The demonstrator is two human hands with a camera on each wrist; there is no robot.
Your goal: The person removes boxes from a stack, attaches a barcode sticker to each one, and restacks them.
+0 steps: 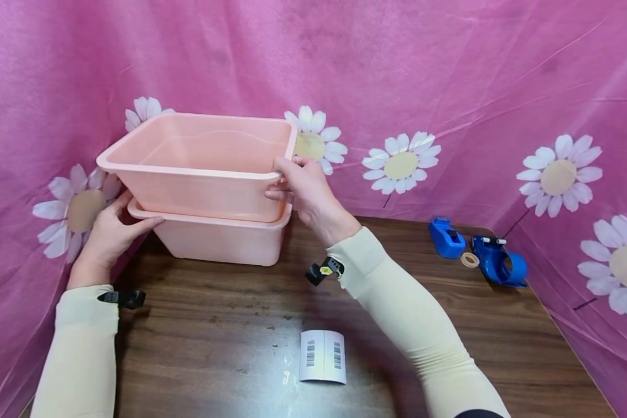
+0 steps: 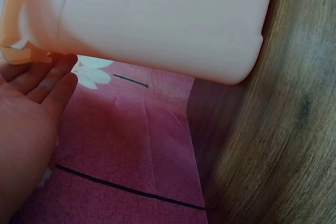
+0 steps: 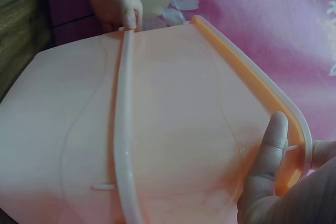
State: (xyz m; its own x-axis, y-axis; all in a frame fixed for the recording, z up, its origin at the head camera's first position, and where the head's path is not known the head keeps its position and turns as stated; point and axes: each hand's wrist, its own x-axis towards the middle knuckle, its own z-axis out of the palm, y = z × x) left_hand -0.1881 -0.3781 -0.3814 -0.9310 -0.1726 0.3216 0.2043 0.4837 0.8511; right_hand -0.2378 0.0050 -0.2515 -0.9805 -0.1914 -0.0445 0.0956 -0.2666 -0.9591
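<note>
Two pink plastic bins are stacked at the back left, the upper bin [image 1: 198, 188] sitting partly inside the lower bin [image 1: 224, 241]. My right hand [image 1: 313, 194] grips the upper bin by the rim at its front right corner, thumb on top and fingers below. On the other side my left hand [image 1: 110, 235] holds the lower bin's left rim, its thumb along the front edge. Fingers [image 2: 58, 80] of that hand reach under the rim in the left wrist view. In the right wrist view the upper bin's wall [image 3: 178, 108] rises well above the lower rim [image 3: 123, 129].
A white sheet with two barcodes [image 1: 323, 357] lies at the front middle of the wooden table [image 1: 214, 325]. Blue tape dispensers [image 1: 447, 238] and a small tan ring [image 1: 469, 259] sit at the back right. A pink flowered cloth [image 1: 397, 69] hangs behind the table and at both sides.
</note>
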